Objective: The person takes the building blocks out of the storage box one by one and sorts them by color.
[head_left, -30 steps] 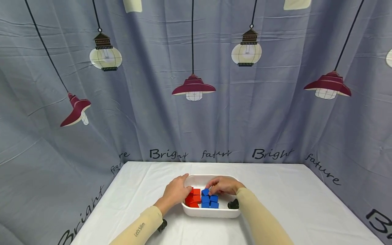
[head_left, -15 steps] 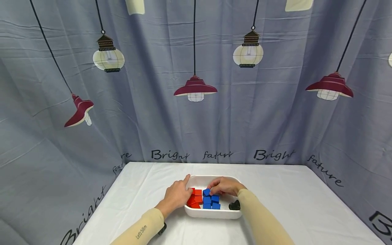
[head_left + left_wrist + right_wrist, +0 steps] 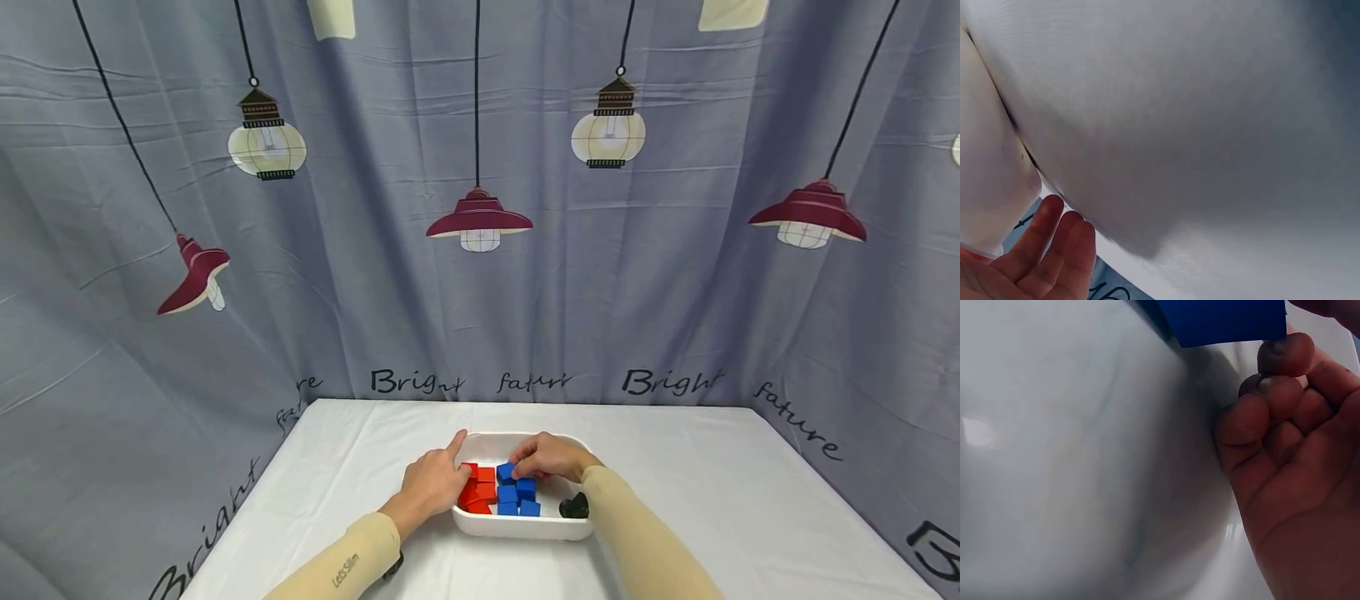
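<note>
In the head view a white tray (image 3: 517, 527) holds several red blocks (image 3: 486, 492) at its left and several blue blocks (image 3: 507, 494) beside them. My left hand (image 3: 431, 483) rests at the tray's left end, index finger extended along the rim and thumb over the red blocks. Its other fingers (image 3: 1075, 250) lie loosely straight beside the tray's outer wall in the left wrist view. My right hand (image 3: 555, 457) reaches over the tray and pinches the rearmost blue block (image 3: 1229, 322) with thumb and index finger. Its other fingers curl below that block.
The tray stands on a white cloth-covered table (image 3: 675, 467). Behind rises a grey-blue curtain (image 3: 420, 317) printed with lamps and lettering. A black device (image 3: 575, 506) shows by the right wrist, overlapping the tray's right end. Another dark device (image 3: 393, 567) shows under the left wrist.
My left index finger has lifted and spread away from the thumb. The right hand stays on the same blue block, with a neighbouring blue block turned slightly. The head view has shifted a little.
</note>
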### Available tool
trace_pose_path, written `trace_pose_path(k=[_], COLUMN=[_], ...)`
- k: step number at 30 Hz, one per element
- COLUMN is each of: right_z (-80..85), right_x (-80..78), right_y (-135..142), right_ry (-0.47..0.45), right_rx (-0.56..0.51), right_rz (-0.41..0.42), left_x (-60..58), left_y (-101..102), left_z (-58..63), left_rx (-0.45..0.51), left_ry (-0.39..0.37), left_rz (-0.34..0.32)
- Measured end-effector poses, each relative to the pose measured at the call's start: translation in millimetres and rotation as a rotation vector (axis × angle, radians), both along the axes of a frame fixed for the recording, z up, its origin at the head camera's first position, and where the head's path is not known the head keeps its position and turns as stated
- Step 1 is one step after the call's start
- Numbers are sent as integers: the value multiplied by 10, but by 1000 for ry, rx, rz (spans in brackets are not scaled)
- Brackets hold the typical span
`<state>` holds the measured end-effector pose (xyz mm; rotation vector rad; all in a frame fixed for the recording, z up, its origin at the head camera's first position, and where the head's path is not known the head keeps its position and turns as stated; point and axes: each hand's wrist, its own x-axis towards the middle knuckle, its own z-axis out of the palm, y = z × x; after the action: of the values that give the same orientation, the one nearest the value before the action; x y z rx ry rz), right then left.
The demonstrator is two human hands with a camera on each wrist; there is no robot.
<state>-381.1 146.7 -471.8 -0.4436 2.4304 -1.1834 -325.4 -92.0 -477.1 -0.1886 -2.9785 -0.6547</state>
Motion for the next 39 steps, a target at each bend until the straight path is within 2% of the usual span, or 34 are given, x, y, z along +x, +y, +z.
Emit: trace_pose_path(k=[16, 25, 30, 34, 39], right_z=[8, 96, 152, 257, 480], right_x=[30, 61, 60, 82, 122], right_y=[-46, -91, -72, -30, 84], right_ry=[133, 247, 290, 326, 381], right_rx=[86, 130, 107, 97, 94], right_rz=[37, 63, 93, 105, 127], left_x=[12, 2, 20, 32, 7], left_y=[25, -10, -25, -8, 8], left_z=[-20, -28, -43, -49, 22], left_rx=[-27, -56, -68, -74, -88], left_ry=[18, 35, 33, 35, 32], left_rz=[6, -10, -28, -30, -35])
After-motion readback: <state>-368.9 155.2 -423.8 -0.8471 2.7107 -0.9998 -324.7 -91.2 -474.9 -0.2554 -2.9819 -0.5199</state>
